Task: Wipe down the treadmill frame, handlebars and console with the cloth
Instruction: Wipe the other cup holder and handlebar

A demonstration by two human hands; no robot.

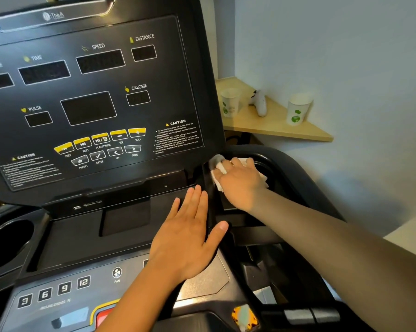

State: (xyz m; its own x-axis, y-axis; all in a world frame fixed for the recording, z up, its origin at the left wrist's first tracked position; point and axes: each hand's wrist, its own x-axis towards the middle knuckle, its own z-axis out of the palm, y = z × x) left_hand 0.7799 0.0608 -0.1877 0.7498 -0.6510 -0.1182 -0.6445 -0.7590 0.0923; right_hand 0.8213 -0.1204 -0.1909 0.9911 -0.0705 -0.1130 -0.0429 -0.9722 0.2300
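Head view: glossy black treadmill console (87, 99), pale wall, wooden corner shelf (274, 125). Right hand (240, 180) fingers press crumpled white cloth (216, 178) beside console's lower corner; left hand (187, 238) fingers flat, together.

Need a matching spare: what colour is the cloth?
White, in the head view, under the right hand: cloth.

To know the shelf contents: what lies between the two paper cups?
In the head view, a white game controller lies on the wooden shelf between the paper cups.
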